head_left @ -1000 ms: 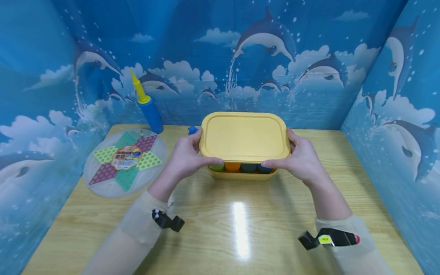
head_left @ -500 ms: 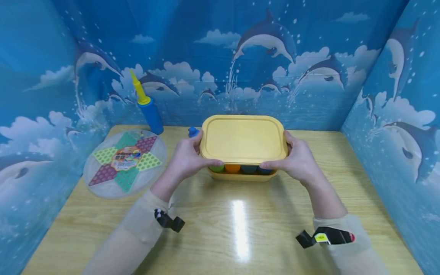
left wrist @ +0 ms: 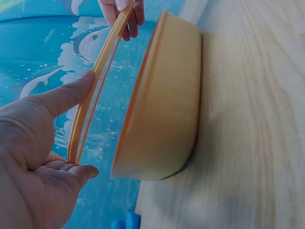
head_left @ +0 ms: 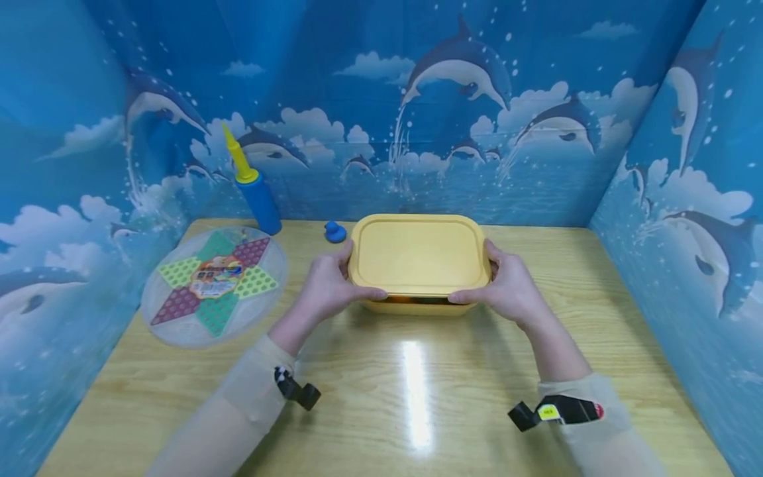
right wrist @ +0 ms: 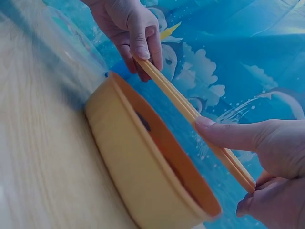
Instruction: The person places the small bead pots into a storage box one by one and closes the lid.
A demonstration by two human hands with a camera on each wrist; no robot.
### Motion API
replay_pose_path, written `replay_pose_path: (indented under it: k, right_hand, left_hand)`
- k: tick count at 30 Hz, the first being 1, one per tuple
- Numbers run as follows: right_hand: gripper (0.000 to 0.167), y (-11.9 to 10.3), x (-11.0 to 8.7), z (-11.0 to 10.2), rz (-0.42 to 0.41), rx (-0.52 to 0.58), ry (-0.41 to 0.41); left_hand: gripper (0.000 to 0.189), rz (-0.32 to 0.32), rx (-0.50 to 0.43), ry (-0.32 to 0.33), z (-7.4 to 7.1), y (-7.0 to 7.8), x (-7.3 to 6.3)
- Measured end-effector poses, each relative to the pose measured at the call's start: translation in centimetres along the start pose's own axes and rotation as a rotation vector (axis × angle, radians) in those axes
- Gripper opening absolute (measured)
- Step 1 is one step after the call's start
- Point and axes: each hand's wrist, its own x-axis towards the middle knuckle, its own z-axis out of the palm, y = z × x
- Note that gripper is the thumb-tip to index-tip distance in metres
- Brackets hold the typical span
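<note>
A yellow rounded-rectangular lid (head_left: 420,255) is held level by both hands above a matching yellow box (head_left: 417,309). My left hand (head_left: 330,281) grips the lid's left end, thumb along the front edge and fingers at the side. At the right end my right hand (head_left: 507,281) holds it the same way. Both wrist views show a gap between the lid (left wrist: 90,105) and the box (right wrist: 138,157), which sits on the table. Only a thin strip of the box's orange and dark contents shows under the lid in the head view.
A blue rubber duck (head_left: 335,232) sits behind my left hand. To the left lies a round clear case with a star-patterned game board (head_left: 217,285). Behind it stands a blue and yellow hand pump (head_left: 259,199). Dolphin-print cloth (head_left: 381,119) walls the wooden table (head_left: 357,397).
Both hands have lowered the lid toward the box and drawn it slightly nearer, covering more of the contents. The blue duck shows more fully now.
</note>
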Motion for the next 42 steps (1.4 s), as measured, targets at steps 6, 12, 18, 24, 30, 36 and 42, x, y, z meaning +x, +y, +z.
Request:
replay_pose_path:
  k: [6, 12, 18, 24, 30, 36, 42]
  right_hand:
    - [0.143, 1.4, 0.5, 0.6, 0.021, -0.02, -0.01]
    - [0.139, 2.3, 0.8, 1.1, 0.003, -0.016, -0.023]
    - [0.138, 2.3, 0.9, 1.4, 0.013, -0.078, -0.032]
    - [0.138, 2.6, 0.9, 1.3, 0.023, -0.097, -0.052]
    - [0.137, 3.5, 0.7, 1.2, 0.017, -0.069, -0.054]
    - [0.137, 3.6, 0.7, 1.1, 0.022, -0.049, -0.058]
    - [0.139, 3.5, 0.8, 1.0, 0.042, -0.1, -0.065]
  left_hand:
    - [0.132, -0.024, 0.049, 0.0, 0.4, -0.6, 0.1]
    - [0.135, -0.044, 0.075, 0.008, 1.0, -1.4, 0.4]
    - [0.133, -0.035, 0.084, -0.005, 1.2, -2.5, 0.5]
    - [0.132, -0.062, 0.056, -0.026, 1.3, -3.0, 0.5]
    - [0.132, -0.072, 0.027, -0.035, 1.6, -3.1, 0.5]
    - [0.132, -0.068, 0.023, -0.032, 1.7, -3.2, 0.6]
    - [0.133, -0.103, 0.026, -0.037, 1.7, -3.2, 0.6]
